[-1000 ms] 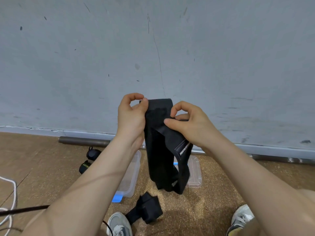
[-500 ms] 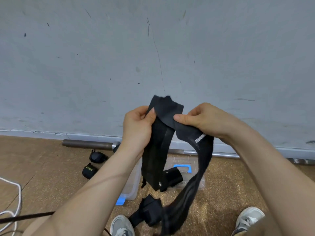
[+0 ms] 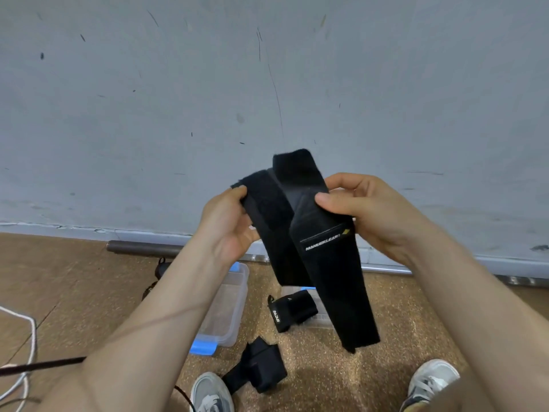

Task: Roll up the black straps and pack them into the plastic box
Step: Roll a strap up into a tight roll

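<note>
I hold a wide black strap [image 3: 323,263] up in front of the grey wall, folded at the top so two lengths hang down. My left hand [image 3: 228,224] pinches the left length and my right hand [image 3: 365,209] pinches the right length, which bears a white logo. On the floor below stands the clear plastic box [image 3: 228,304] with blue clips, partly behind my left forearm. A second black strap [image 3: 289,310] lies on the clear lid [image 3: 322,321]. A third, bunched black strap [image 3: 258,367] lies near my shoes.
A metal pipe [image 3: 142,248] runs along the foot of the wall. Small black items [image 3: 160,269] lie left of the box. A white cord [image 3: 26,346] and a dark cable [image 3: 38,365] cross the floor at left. My shoes [image 3: 211,394] are at the bottom edge.
My hands have drawn apart and spread the strap's two lengths side by side. The long end that hung to the floor is now higher and straighter.
</note>
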Motion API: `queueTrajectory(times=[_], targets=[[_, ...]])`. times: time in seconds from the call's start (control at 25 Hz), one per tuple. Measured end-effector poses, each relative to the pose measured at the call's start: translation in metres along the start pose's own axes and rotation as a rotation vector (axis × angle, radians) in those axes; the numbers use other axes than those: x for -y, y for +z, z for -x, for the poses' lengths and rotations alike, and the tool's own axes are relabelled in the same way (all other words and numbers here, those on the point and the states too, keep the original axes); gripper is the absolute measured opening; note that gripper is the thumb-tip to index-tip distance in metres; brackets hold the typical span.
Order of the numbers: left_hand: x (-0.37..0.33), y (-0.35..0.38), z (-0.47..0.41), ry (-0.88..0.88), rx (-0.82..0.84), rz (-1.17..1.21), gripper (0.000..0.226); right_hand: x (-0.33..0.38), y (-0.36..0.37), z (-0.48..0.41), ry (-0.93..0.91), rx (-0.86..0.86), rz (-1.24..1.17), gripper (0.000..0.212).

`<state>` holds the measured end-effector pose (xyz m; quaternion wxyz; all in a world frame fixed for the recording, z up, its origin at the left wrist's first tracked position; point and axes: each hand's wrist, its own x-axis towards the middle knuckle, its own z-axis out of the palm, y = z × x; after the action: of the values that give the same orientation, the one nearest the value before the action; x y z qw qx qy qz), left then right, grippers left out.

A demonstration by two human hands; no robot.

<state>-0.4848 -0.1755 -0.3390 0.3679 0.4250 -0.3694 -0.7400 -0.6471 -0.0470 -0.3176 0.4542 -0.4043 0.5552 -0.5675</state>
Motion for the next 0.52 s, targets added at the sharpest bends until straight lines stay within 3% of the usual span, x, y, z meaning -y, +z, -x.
queueTrajectory(times=[0.2,0.52], targets=[[-0.006,0.009,0.017,0.105,0.210,-0.062,0.043,-0.011,0.018,-0.006,-0.043,-0.172,-0.043,0.008],[0.000,0.019,0.030,0.345,0.033,-0.198,0.033,-0.014,0.035,-0.008,-0.002,-0.210,-0.161,0.010]])
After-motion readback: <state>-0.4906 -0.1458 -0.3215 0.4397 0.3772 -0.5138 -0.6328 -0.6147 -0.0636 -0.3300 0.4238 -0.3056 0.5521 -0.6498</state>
